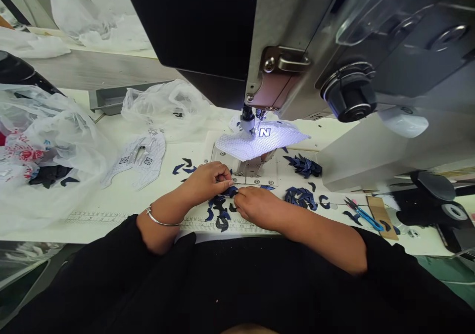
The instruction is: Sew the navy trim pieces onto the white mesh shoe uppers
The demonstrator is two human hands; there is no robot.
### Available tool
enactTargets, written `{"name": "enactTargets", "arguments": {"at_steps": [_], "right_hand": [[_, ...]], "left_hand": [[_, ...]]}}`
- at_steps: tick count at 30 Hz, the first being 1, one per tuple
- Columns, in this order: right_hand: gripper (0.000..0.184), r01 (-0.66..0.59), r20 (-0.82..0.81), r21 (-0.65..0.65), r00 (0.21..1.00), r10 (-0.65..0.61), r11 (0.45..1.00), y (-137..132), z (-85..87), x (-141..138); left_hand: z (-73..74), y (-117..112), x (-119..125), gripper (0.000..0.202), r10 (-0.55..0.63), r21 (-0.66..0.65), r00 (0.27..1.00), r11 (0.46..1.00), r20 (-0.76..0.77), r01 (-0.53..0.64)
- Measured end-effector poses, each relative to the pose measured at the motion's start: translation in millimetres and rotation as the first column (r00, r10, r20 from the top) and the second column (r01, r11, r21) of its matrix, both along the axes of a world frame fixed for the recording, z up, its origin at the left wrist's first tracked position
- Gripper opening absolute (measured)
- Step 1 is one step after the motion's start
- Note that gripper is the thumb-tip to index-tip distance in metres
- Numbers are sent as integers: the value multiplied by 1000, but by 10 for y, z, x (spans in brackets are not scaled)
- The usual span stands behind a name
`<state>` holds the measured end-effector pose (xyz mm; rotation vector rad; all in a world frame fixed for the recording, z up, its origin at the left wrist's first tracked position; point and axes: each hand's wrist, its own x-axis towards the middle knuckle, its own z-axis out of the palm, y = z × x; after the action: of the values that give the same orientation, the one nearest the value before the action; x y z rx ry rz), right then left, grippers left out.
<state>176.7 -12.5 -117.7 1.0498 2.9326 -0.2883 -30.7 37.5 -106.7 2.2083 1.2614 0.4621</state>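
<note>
My left hand [212, 179] is closed, its thumb and fingers pinched together just in front of the sewing machine's plate. My right hand [256, 206] is also closed, its fingertips nearly meeting the left ones. Between them shows a small dark blue fabric piece [232, 192], partly hidden by the fingers. Just below lie several more curved dark fabric pieces [218, 211] over the printed ruler strip. Behind the hands, a white mesh shoe upper [256, 141] with an "N" rests under the lit presser foot [248, 121] of the sewing machine.
Dark piles of cut pieces [303, 166] sit right of the plate. Blue-handled thread snips [365, 215] lie farther right by a cardboard strip [382, 217]. Another white upper [139, 158] and a plastic bag [52, 141] are at left. The machine head [208, 32] overhangs the work.
</note>
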Motion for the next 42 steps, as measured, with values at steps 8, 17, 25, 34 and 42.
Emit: {"name": "enactTargets", "arguments": {"at_steps": [8, 17, 25, 34, 42], "right_hand": [[19, -30, 1, 22, 1000, 30, 999, -20, -58, 17], [15, -4, -24, 46, 1000, 5, 999, -42, -76, 14], [17, -8, -54, 81, 998, 13, 997, -70, -99, 7], [14, 75, -122, 112, 991, -61, 991, -35, 66, 71], [26, -10, -328, 444, 929, 173, 896, -58, 257, 236]], "left_hand": [[104, -232, 38, 13, -198, 85, 974, 975, -106, 207], [21, -519, 109, 8, -153, 131, 894, 965, -421, 227], [-65, -505, 152, 8, -97, 122, 906, 979, -413, 160], [200, -538, 174, 12, -4, -117, 993, 993, -115, -9], [451, -684, 98, 30, 289, -591, 784, 798, 550, 121]]}}
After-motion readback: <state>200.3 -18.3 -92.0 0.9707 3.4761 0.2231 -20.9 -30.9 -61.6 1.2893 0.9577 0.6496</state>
